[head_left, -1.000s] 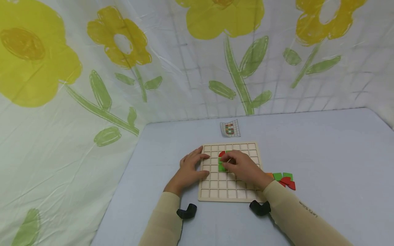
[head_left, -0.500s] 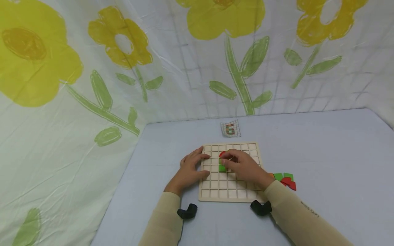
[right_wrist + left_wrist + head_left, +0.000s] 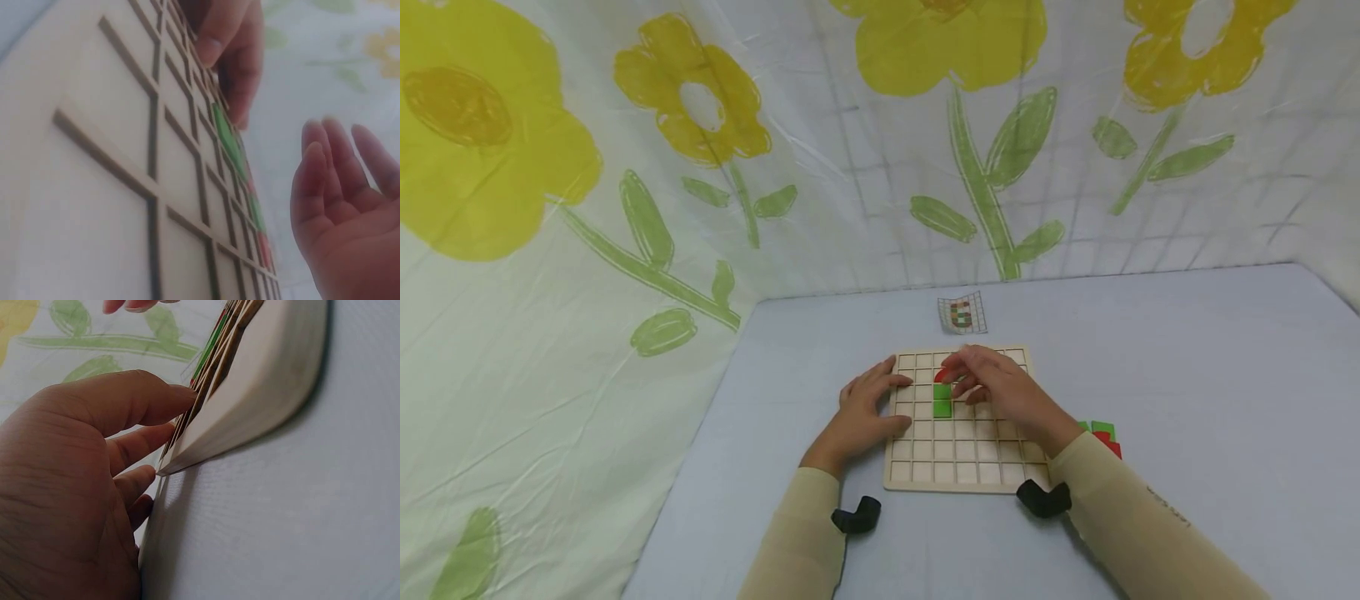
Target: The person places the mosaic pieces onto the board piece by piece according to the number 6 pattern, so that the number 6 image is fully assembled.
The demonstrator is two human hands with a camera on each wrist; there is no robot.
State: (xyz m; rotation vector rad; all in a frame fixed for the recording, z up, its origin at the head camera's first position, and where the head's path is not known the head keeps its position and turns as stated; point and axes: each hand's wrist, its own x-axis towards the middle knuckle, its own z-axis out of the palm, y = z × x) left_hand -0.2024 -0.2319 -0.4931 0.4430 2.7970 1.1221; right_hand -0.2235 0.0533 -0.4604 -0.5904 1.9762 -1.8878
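A wooden grid board [image 3: 922, 472] lies on the table. My left hand [image 3: 865, 412] rests at its left edge with the fingers spread, and in the left wrist view the thumb [image 3: 165, 403] lies on the frame's top. Two green square tiles [image 3: 942, 401] sit in cells one behind the other, with a red rounded tile [image 3: 940, 377] just behind them. My right hand [image 3: 1000, 387] hovers over the board's upper right, fingers loosely bent and holding nothing. In the right wrist view another green tile [image 3: 258, 212] and a red one [image 3: 264, 249] show farther along the grid.
Behind the board lies a small gridded paper card [image 3: 962, 314] with a coloured figure. Loose green tiles [image 3: 1102, 429] and red tiles [image 3: 1112, 447] lie right of the board, partly hidden by the right forearm. A flower-printed curtain [image 3: 872, 217] hangs behind the table.
My right hand has lifted off the green tiles and moved back and slightly right, its pinch loosened. Both green tiles now show more fully. The left hand stays put.
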